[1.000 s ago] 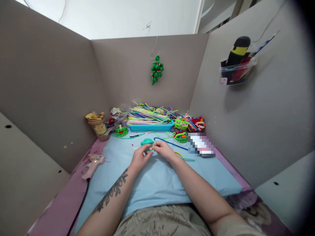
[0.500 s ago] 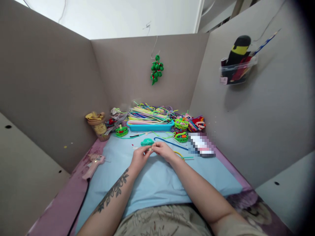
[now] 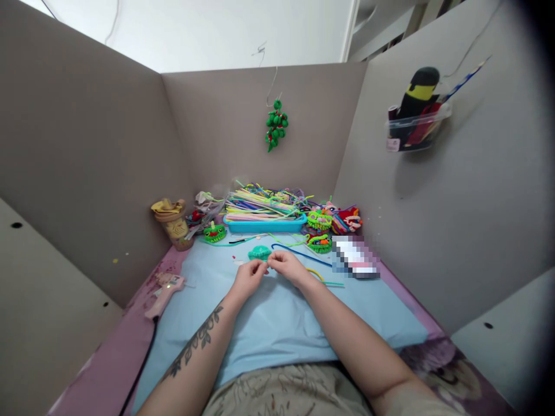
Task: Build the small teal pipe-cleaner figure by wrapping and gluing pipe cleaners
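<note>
My left hand (image 3: pixel 248 279) and my right hand (image 3: pixel 287 267) meet fingertip to fingertip over the light blue mat (image 3: pixel 277 315). Both are closed in a pinch on a small piece between them, too small to name. Just beyond the fingertips lies a teal fuzzy coil (image 3: pixel 259 252). A dark blue pipe cleaner (image 3: pixel 299 254) runs from near my right hand toward the right, and a yellow one (image 3: pixel 315 273) curls beside my right wrist.
A blue tray (image 3: pixel 264 224) heaped with coloured pipe cleaners stands at the back. Green fuzzy figures (image 3: pixel 214 232) (image 3: pixel 319 242) sit beside it. A pink glue gun (image 3: pixel 165 290) lies at the left, a jar (image 3: pixel 173 222) at the back left. Grey partition walls enclose the desk; a green ornament (image 3: pixel 276 124) hangs behind.
My hands have stayed together in nearly the same place, with small finger movements on the piece between them. The view has tilted slightly.
</note>
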`<action>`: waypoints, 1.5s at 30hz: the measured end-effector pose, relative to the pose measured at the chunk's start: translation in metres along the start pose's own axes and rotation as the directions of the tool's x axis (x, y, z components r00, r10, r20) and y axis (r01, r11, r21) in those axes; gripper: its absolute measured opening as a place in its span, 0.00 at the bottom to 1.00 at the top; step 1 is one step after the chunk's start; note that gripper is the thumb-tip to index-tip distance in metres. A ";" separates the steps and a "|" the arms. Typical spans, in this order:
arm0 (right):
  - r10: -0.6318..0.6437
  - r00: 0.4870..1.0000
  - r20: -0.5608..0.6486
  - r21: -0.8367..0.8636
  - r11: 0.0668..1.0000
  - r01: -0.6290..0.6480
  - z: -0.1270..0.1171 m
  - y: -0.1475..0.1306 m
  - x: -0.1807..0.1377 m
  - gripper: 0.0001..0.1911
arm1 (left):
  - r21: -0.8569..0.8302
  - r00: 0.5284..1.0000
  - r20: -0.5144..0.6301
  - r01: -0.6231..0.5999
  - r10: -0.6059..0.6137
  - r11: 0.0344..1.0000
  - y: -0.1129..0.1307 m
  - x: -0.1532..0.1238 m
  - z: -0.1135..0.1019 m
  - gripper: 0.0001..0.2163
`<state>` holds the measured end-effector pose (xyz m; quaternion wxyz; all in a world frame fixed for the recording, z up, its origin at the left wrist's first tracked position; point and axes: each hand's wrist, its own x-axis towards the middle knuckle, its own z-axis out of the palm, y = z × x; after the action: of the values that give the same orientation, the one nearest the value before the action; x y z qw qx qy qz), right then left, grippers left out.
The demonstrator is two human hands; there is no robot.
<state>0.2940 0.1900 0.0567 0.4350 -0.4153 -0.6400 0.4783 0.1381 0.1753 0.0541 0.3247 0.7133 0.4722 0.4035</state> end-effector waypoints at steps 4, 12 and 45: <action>-0.026 1.000 0.001 0.009 1.000 0.026 0.002 0.003 0.002 0.09 | -0.017 1.000 -0.016 -0.009 0.009 1.000 0.002 0.000 0.001 0.16; -0.053 0.998 -0.016 0.024 0.998 0.053 0.006 0.004 0.001 0.09 | -0.007 0.999 -0.046 -0.029 0.029 1.000 0.001 0.001 0.005 0.14; 0.121 0.929 -0.350 -0.817 0.445 -0.366 -0.045 0.006 -0.065 0.10 | -0.249 0.969 -0.246 -0.027 -0.037 0.968 -0.009 0.007 -0.007 0.14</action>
<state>0.3552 0.1412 0.0474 0.1638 -0.7202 -0.6680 0.0909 0.1298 0.1855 0.0520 0.3513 0.6091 0.4563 0.5453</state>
